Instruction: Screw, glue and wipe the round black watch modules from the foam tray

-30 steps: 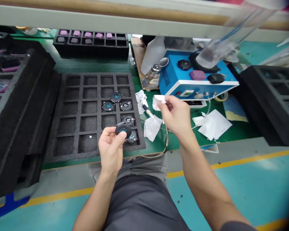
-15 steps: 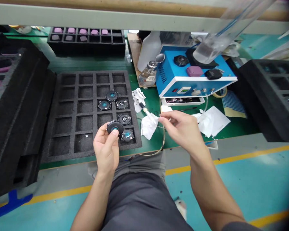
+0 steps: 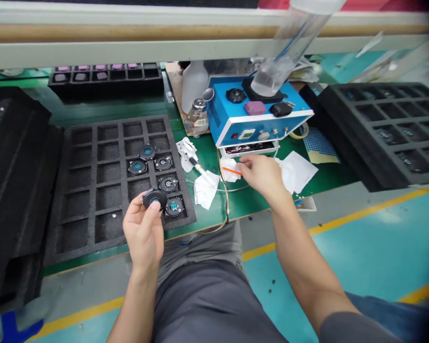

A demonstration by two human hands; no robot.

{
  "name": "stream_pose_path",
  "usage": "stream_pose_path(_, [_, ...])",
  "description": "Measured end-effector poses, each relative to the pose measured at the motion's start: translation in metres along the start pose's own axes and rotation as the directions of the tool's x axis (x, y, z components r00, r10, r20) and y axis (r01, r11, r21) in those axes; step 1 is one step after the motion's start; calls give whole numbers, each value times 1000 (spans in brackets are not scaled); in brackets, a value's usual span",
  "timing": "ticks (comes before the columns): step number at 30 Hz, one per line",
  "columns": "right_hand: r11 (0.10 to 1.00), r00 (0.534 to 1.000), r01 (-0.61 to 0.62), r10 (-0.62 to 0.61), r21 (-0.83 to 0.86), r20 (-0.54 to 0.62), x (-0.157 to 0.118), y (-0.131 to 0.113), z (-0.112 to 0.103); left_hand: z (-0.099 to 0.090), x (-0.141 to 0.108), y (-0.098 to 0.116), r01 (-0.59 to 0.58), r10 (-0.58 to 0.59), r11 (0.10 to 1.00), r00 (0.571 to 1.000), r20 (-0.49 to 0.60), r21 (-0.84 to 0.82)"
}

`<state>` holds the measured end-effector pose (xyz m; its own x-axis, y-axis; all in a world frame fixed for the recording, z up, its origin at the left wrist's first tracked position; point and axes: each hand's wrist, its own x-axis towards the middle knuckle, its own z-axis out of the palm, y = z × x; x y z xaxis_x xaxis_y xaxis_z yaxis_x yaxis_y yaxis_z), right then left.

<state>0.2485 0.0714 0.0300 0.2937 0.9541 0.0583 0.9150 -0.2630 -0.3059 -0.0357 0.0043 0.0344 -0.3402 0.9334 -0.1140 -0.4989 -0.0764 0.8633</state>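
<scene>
My left hand (image 3: 143, 227) grips a round black watch body (image 3: 154, 199) between thumb and fingers, just above the front right of the black foam tray (image 3: 107, 234). Several similar watch bodies rest in or across the tray's right-hand cells, among them one (image 3: 173, 206) beside my held one. My right hand (image 3: 262, 176) is closed, its fingertips at the right end of a thin orange stick (image 3: 232, 171) over a white wipe (image 3: 229, 177). Its grip is partly hidden. A white-and-black pen-like tool (image 3: 199, 166) lies on crumpled wipes to the left.
Behind stands a blue machine (image 3: 236, 129) with a clear cylinder (image 3: 273, 76) on top. A glass bottle (image 3: 196, 119) and a white bottle (image 3: 194, 85) stand beside it. Stacked foam trays flank both sides (image 3: 17, 190) (image 3: 386, 143). A cable (image 3: 226, 205) crosses the bench edge.
The view has shifted, moving the bench leftward in the picture. My right hand has moved right across the bench, and the orange stick now shows at its fingertips. My left hand still holds the watch body.
</scene>
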Motion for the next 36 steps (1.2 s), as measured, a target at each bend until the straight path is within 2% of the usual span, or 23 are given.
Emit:
stream_pose_path(3, [999,997,7,-3,-40,83,9,-8,1,1,0,1,5,-5,1000,1000,3,9])
stream_pose_path(5, [999,997,38,-38,2,74,10,-7,-2,1,0,2,11,-11,1000,1000,-2,5])
stream_pose_path(7, [990,997,74,-73,123,-16,8,-3,-8,2,-1,3,22,-22,1000,1000,-10,-2])
stream_pose_path(9, [952,983,138,-97,273,-158,3,1,-16,2,0,4,33,-33,999,999,-7,1])
stream_pose_path(12, [863,914,306,-147,402,-379,-9,-2,-28,2,0,5,49,-49,999,999,6,11])
stream_pose_path(14, [736,852,455,-197,501,-485,-16,-13,-31,0,0,4,64,-64,998,998,17,-1])
stream_pose_path(16, [522,818,556,-207,647,-536,-24,-28,-28,-3,0,4,70,-70,998,996,53,-4])
stream_pose_path(17, [404,822,566,-202,719,-533,-28,-37,-25,-5,-1,4,58,-58,998,995,80,8])
stream_pose_path(19, [204,859,507,-205,838,-470,-36,-55,-13,-8,-3,5,-11,3,999,987,160,51])
stream_pose_path(21, [56,903,382,-232,922,-360,-45,-71,1,-9,-8,9,-108,79,989,961,266,98])
stream_pose_path(23, [-56,929,242,-275,969,-248,-55,-85,13,-8,-13,15,-155,94,979,921,379,132])
stream_pose_path(25, [-121,935,110,-323,986,-144,-63,-95,21,-6,-16,20,-127,43,980,886,462,152])
stream_pose_path(27, [-130,936,-12,-350,991,-34,-70,-101,22,-4,-16,23,-102,12,983,864,503,150])
stream_pose_path(29, [-111,932,-112,-357,988,65,-72,-102,17,-4,-15,24,-109,20,983,868,496,151])
stream_pose_path(32, [-57,914,-124,-396,991,92,-70,-96,2,-6,-13,23,-153,48,970,882,469,189])
stream_pose_path(34, [63,887,-74,-451,995,94,-67,-91,-9,-8,-13,23,-162,39,962,879,476,221])
stream_pose_path(36, [243,855,-68,-485,968,182,-65,-89,-17,-8,-13,24,-141,18,964,880,475,225])
